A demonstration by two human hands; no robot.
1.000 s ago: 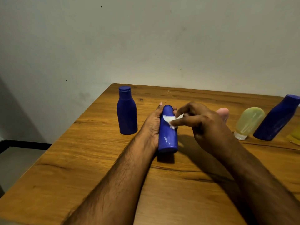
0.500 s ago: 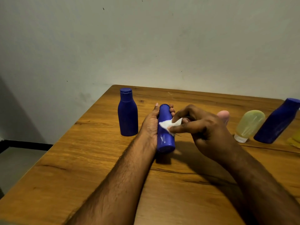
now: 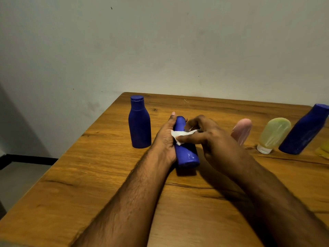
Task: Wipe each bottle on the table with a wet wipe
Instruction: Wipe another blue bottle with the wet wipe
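Observation:
My left hand (image 3: 165,139) grips a blue bottle (image 3: 187,154) tilted above the wooden table (image 3: 106,175), its base toward me. My right hand (image 3: 211,139) pinches a small white wet wipe (image 3: 179,135) and presses it on the bottle's upper side. The bottle's lower part looks wet and shiny. Another blue bottle (image 3: 139,123) stands upright to the left. To the right stand a pink bottle (image 3: 243,130), partly hidden by my right hand, a yellow-green bottle (image 3: 273,134) on its white cap, and a third blue bottle (image 3: 305,130).
The table's left edge runs diagonally from the far corner toward me, with grey floor (image 3: 16,180) below. A plain wall stands behind the table. A yellow object (image 3: 324,151) sits at the right frame edge.
The wipe has slid across the bottle toward my left hand. The bottle's base has swung slightly to the right. The other bottles stay put.

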